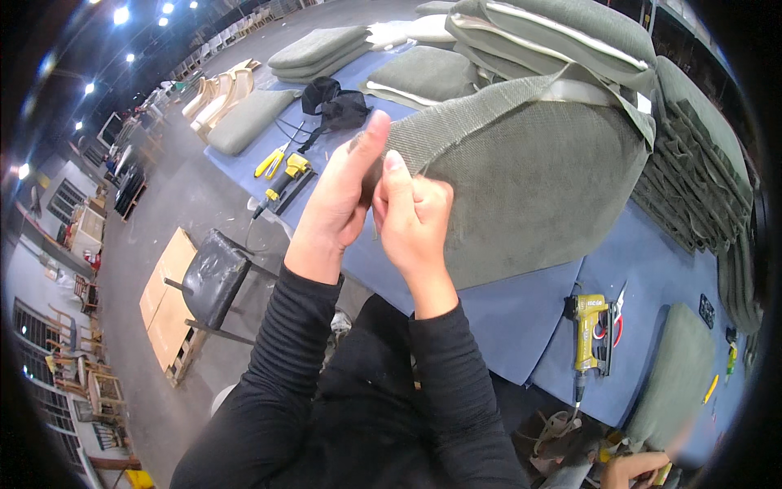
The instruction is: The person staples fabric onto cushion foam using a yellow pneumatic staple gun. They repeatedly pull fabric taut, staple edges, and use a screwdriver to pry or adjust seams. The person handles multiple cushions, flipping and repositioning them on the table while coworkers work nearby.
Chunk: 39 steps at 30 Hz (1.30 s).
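A grey-green cushion (529, 183) is at the middle of the desk (497, 326), its left corner raised between the person's hands. A loose fabric strip (464, 118) runs along its far edge. The left hand (336, 196) is closed on the strip's left end, thumb pointing up; the right hand (415, 216) is curled tight just beside it, thumb pressed on the same fabric, its fingertips hidden.

Left of the cushion lie a yellow nail gun (291, 178), yellow-handled pliers (270, 163) and a black cloth (336, 106). To its near right lie another yellow nail gun (590, 330) and red-handled scissors (619, 319), then a flat cushion (672, 367). Stacked cushions (554, 37) stand beyond, folded covers (688, 163) to the far right. At the near right, another person's hand (634, 468) shows.
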{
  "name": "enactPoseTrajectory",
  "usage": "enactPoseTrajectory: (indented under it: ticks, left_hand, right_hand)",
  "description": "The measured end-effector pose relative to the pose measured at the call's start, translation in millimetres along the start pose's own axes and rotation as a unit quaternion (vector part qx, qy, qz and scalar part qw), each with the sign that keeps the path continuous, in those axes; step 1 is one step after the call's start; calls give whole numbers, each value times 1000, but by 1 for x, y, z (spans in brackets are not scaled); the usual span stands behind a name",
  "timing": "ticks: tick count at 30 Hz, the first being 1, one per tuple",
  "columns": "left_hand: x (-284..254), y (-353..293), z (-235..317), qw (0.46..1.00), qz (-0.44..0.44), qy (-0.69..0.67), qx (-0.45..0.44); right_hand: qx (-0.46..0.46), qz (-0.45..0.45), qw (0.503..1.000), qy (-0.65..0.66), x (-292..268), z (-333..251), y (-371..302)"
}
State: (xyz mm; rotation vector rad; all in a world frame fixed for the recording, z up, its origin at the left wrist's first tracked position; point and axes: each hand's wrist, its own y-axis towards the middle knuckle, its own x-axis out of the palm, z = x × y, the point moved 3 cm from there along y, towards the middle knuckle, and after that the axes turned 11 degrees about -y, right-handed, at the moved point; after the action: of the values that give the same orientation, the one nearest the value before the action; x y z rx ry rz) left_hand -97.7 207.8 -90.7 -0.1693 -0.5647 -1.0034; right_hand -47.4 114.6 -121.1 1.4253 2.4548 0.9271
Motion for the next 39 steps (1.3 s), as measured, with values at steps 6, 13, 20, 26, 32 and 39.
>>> enactPoseTrajectory:
  ticks: [6,13,20,26,32,39]
  left_hand:
    - [1,-18,-6,996,-65,52,-41]
    - [14,-33,-7,988,-86,89,90]
    - [14,-46,-8,986,-93,93,102]
    - [27,-52,-11,985,-105,86,104]
    - [41,-76,-18,976,-120,90,159]
    - [48,-92,-23,964,-122,126,200]
  right_hand:
    - [15,-35,999,-19,-16,-6,-19]
    - [243,68,967,-29,-168,24,-130]
    - [173,386,801,-423,-362,20,-237]
    - [169,321,837,-410,-393,5,-229]
    - [231,75,950,-198,-221,-30,-163]
    - [191,-98,969,-123,-119,-97,-98]
